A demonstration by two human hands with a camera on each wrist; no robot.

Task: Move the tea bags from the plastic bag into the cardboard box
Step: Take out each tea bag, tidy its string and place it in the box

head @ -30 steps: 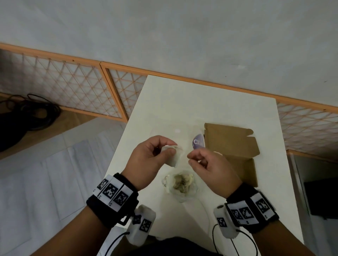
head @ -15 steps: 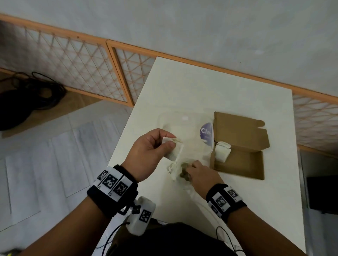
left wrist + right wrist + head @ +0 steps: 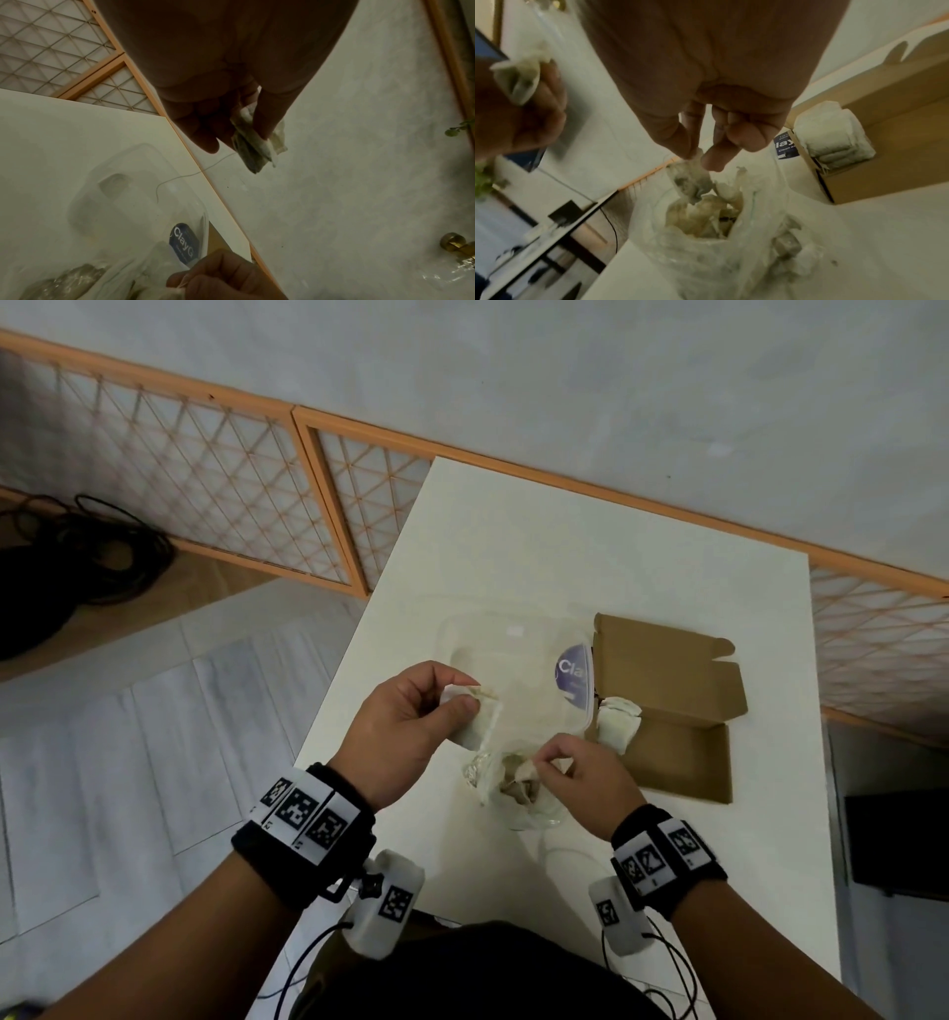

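While my left hand point(image 3: 411, 726) pinches a folded tea bag point(image 3: 475, 721) between thumb and fingers above the white table point(image 3: 513, 546), my right hand point(image 3: 580, 775) is pinching another tea bag point(image 3: 693, 182) by its top corner, right at the mouth of the plastic bag point(image 3: 744, 249). That tea bag hangs just over the heap of others inside the plastic bag, which sits on the table close to my body. In the left wrist view a thin string point(image 3: 185, 176) trails from the bag my left hand grips. The cardboard box point(image 3: 678, 752) lies open to the right of my hands, its lid flap folded back, with a small stack of tea bags point(image 3: 619, 721) standing at its left end. A clear plastic container point(image 3: 513, 649) with a blue label point(image 3: 572, 672) rests on the table just left of the box.
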